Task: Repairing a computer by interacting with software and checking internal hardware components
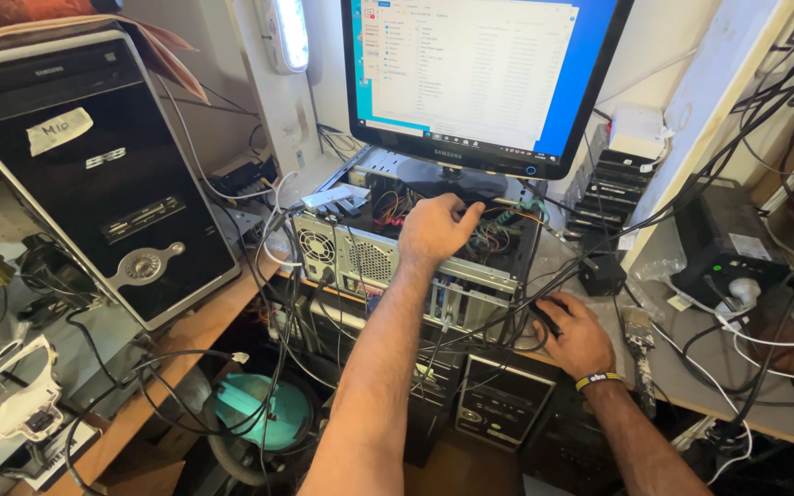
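Observation:
An open grey computer case (pixel 369 257) lies on the bench under a black monitor (pixel 470 83) whose screen shows a file list. My left hand (pixel 434 230) reaches into the top of the case among coloured wires, fingers bent downward; what they grip is hidden. My right hand (pixel 576 335) rests on the bench edge to the right of the case, closed around a black cable (pixel 544 320). It wears a dark wristband.
A black tower computer (pixel 94 174) leans at the left on a wooden shelf. A stack of black drives (pixel 613 193) and a black box (pixel 723 239) stand at the right. Tangled cables hang everywhere. A teal fan (pixel 255 413) sits below.

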